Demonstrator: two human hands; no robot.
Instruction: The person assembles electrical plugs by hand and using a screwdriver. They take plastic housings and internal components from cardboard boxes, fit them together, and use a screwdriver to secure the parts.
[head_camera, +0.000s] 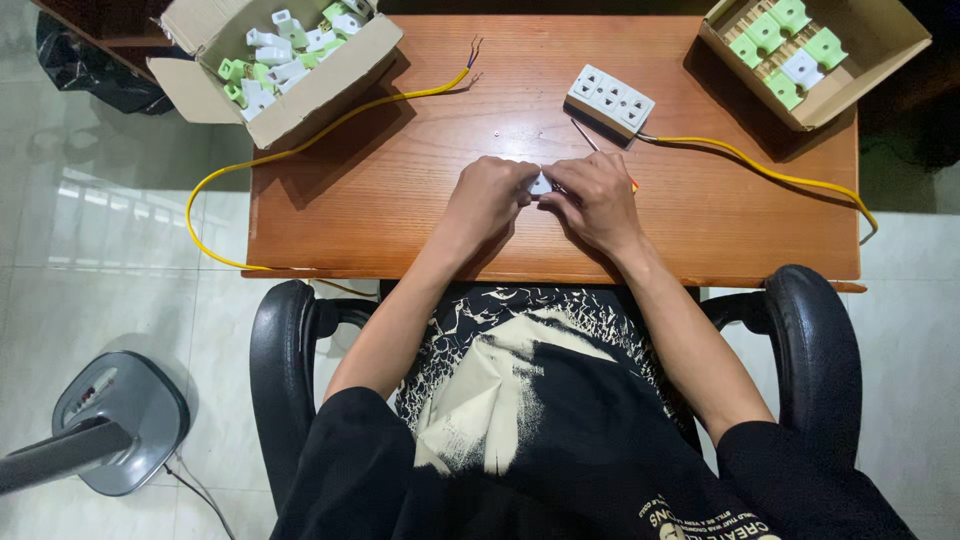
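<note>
Right now both sets of fingers are pinched narrow on one small white plastic part, held between them at the middle of the wooden table; only a sliver of it shows, so its exact kind is unclear. Left hand curls over it from one side, right hand from the other, knuckles nearly touching. Just behind the right hand a thin metal rod, possibly a screwdriver shaft, runs up toward a white multi-socket extension block. A yellow cable leaves that block to the table's right edge. A second yellow cable with bare wire ends crosses the table and loops off its left side. Far left corner: open cardboard box of loose white and green plug parts. Far right corner: cardboard box with green and white pieces laid in rows. Person sits in a black armchair; grey fan base stands on the tiled floor at left.
</note>
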